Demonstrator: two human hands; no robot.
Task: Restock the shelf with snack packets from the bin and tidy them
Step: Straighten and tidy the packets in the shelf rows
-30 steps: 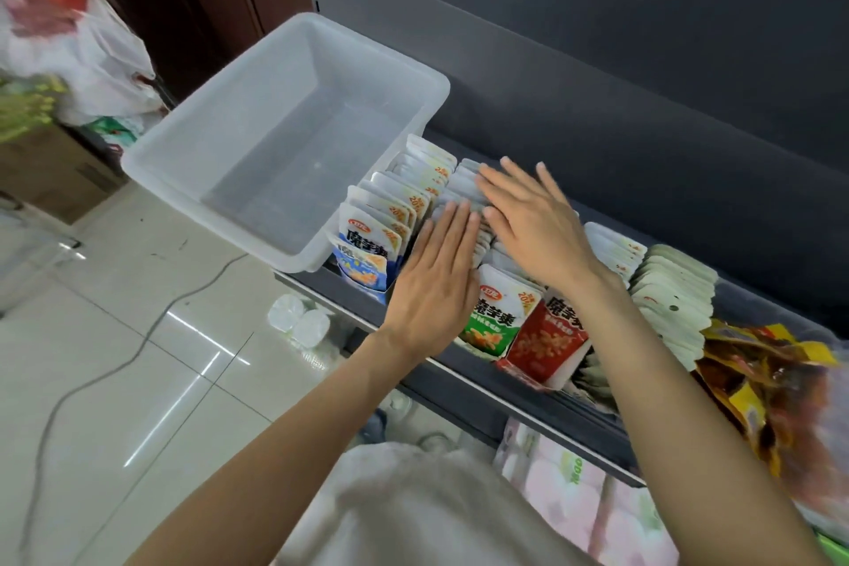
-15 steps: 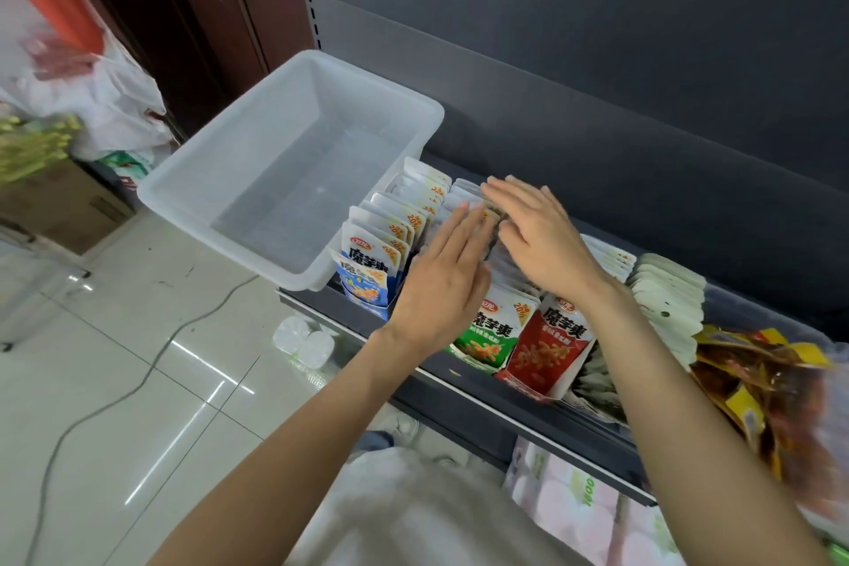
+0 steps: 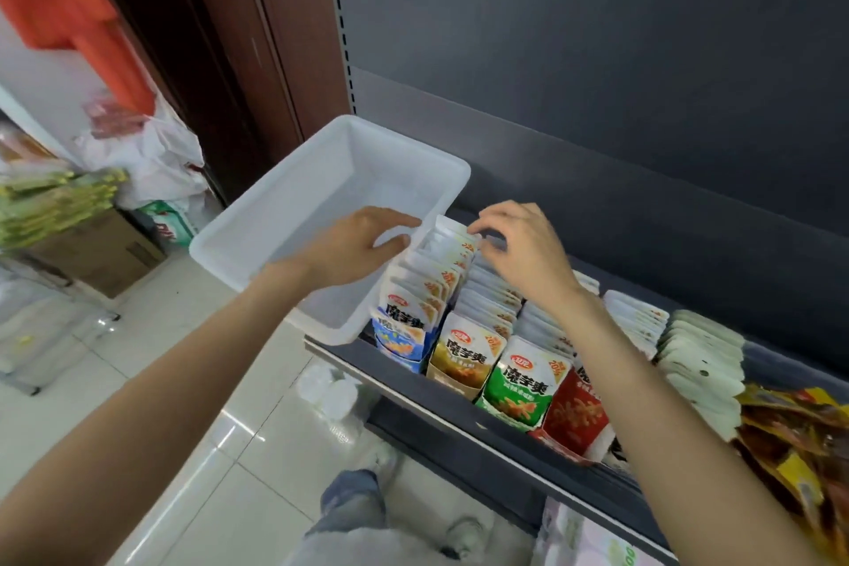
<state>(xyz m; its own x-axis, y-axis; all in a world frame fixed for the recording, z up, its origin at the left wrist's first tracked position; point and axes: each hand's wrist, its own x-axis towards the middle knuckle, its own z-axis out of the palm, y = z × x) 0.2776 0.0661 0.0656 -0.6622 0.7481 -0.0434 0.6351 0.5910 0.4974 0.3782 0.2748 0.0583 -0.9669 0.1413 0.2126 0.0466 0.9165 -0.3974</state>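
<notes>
Currently both hands at the back of the leftmost, blue-fronted row of snack packets on the dark shelf. Left hand reaches over the white plastic bin, fingers curled, thumb and fingertips against the left edge of the rearmost packets. Right hand has fingers bent down, pinching the top of the rear packet. Bin sits on the shelf's left end, touching the blue row; nothing visible inside. Packets stand upright in rows: blue, then brown, green, red, then white-backed rows further right. Yellow-brown bags at far right.
</notes>
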